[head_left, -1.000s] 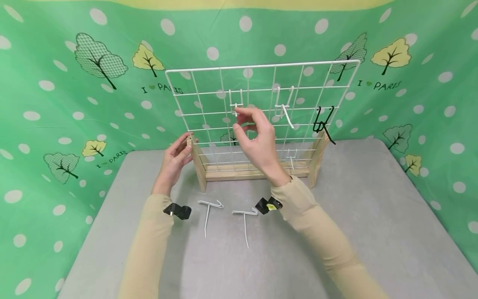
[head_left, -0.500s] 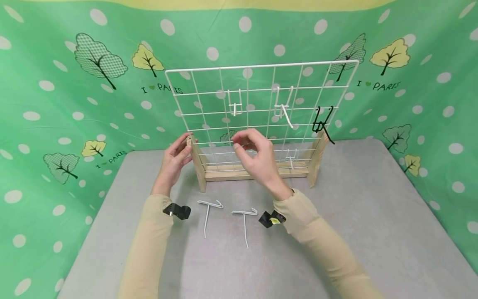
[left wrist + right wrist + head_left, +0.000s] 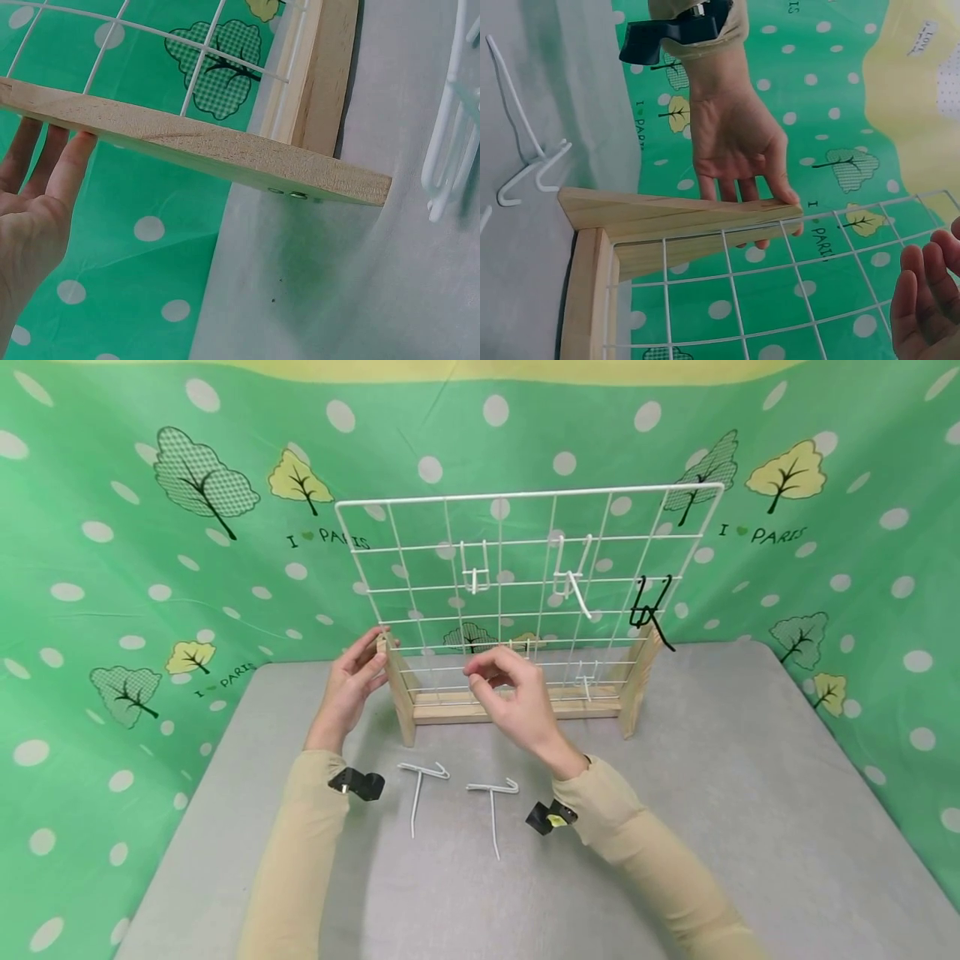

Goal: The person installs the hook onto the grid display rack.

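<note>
A white wire grid rack point(image 3: 528, 492) stands upright on a wooden base. My left hand point(image 3: 348, 681) grips the top of its left wooden side piece point(image 3: 396, 693); in the right wrist view the thumb lies on one side and the fingers reach behind. My right hand point(image 3: 513, 693), fingers loosely curled and with nothing visible in them, hovers before the lower grid and hides part of it. Up on the grid hang a white hook point(image 3: 474, 578) and another white hook with a long prong point(image 3: 576, 589). A smaller white hook point(image 3: 587, 682) hangs low on the right.
A black hook point(image 3: 648, 610) hangs at the grid's right edge, its prong jutting forward. Two white hooks lie on the grey table, a left one point(image 3: 417, 785) and a right one point(image 3: 492, 802). A green patterned cloth point(image 3: 187, 585) surrounds the table behind.
My right hand has come down and away from the upper left white hook, which stays hanging on the grid. The left hand has kept its place on the wooden side piece.
</note>
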A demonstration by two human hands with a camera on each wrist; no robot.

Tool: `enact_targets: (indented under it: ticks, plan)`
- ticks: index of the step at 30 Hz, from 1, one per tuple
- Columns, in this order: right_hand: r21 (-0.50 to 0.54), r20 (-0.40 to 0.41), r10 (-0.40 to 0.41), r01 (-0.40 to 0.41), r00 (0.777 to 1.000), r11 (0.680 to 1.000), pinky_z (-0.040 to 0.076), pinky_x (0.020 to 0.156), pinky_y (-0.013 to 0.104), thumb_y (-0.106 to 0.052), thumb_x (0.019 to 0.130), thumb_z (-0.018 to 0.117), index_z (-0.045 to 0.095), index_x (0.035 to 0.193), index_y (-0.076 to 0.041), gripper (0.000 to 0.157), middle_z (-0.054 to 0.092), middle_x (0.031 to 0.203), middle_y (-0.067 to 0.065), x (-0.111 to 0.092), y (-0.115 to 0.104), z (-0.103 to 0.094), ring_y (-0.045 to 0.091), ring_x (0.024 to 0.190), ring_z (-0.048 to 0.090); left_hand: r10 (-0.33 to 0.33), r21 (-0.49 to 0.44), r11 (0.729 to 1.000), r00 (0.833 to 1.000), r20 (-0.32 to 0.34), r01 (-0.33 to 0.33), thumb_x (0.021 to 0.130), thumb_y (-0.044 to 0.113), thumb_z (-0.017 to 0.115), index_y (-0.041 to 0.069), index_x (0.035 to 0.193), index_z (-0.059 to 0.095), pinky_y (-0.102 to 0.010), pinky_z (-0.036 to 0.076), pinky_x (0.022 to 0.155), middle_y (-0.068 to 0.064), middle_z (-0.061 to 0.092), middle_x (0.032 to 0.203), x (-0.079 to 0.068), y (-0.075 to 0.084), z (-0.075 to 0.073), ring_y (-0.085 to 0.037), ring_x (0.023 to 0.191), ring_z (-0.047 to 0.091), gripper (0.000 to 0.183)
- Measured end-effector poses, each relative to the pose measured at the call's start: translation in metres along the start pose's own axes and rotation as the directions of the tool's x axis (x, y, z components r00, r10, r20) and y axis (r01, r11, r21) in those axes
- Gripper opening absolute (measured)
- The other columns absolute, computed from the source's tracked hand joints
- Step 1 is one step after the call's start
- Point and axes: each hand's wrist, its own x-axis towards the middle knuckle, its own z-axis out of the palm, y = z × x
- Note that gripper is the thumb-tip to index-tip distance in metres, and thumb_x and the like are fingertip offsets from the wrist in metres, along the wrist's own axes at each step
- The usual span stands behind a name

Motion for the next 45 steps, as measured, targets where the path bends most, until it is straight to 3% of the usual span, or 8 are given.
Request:
enact_targets:
  ticks: [6,17,28,38,41,45]
  plan:
    - [0.012,0.011,0.009,-0.009,1.000,1.000,0.055,0.066,0.028,0.012,0.083,0.060,0.066,0.090,0.005,0.012,0.065,0.086,0.016,-0.007,0.011,0.001,0.022,0.073,0.061,0.008,-0.003,1.000,1.000,0.004,-0.008,0.099,0.011,0.056,0.008,0.146,0.044,-0.031,0.051,0.094,-0.023,0.044,0.140,0.000,-0.001,0.001,-0.026,0.127,0.046,0.048]
    - [-0.021,0.055,0.092,-0.091,0.994,0.996,0.056,0.065,0.040,0.019,0.080,0.059,0.063,0.088,0.013,0.010,0.063,0.083,0.023,-0.022,0.012,0.005,0.032,0.071,0.060,0.007,0.000,1.000,1.000,-0.005,-0.007,0.099,0.012,0.056,0.012,0.143,0.048,-0.032,0.051,0.093,-0.020,0.046,0.138,0.000,-0.003,0.000,-0.024,0.125,0.046,0.045]
    - [-0.005,0.069,0.131,-0.131,0.989,0.991,0.055,0.066,0.031,0.012,0.083,0.061,0.067,0.089,0.004,0.011,0.066,0.085,0.013,-0.036,0.025,0.004,0.022,0.072,0.060,0.008,-0.010,1.000,1.000,-0.004,-0.008,0.099,0.013,0.056,0.010,0.144,0.046,-0.032,0.051,0.094,-0.020,0.046,0.138,-0.001,-0.003,-0.001,-0.025,0.126,0.046,0.046]
    - [-0.029,0.092,0.163,-0.161,0.982,0.987,0.054,0.067,0.028,0.012,0.084,0.061,0.068,0.088,0.004,0.011,0.067,0.084,0.012,-0.042,0.029,0.003,0.018,0.073,0.061,0.008,-0.012,1.000,1.000,-0.002,-0.008,0.099,0.012,0.056,0.009,0.146,0.044,-0.032,0.050,0.095,-0.021,0.046,0.138,-0.002,0.000,-0.001,-0.024,0.125,0.047,0.048]
    - [-0.042,0.100,0.171,-0.168,0.980,0.985,0.055,0.067,0.030,0.014,0.083,0.060,0.067,0.087,0.007,0.010,0.067,0.083,0.015,-0.044,0.027,0.003,0.022,0.073,0.061,0.007,-0.011,1.000,1.000,-0.004,-0.007,0.099,0.012,0.056,0.009,0.145,0.044,-0.032,0.050,0.095,-0.020,0.048,0.137,-0.001,-0.001,0.000,-0.024,0.124,0.048,0.048]
    - [-0.051,0.111,0.176,-0.171,0.978,0.984,0.055,0.067,0.030,0.016,0.082,0.058,0.064,0.086,0.012,0.009,0.065,0.082,0.023,-0.042,0.009,0.000,0.026,0.072,0.061,0.002,-0.011,1.000,1.000,-0.006,-0.002,0.099,0.012,0.056,0.010,0.145,0.045,-0.032,0.050,0.095,-0.019,0.050,0.135,0.000,-0.001,0.000,-0.023,0.124,0.048,0.047]
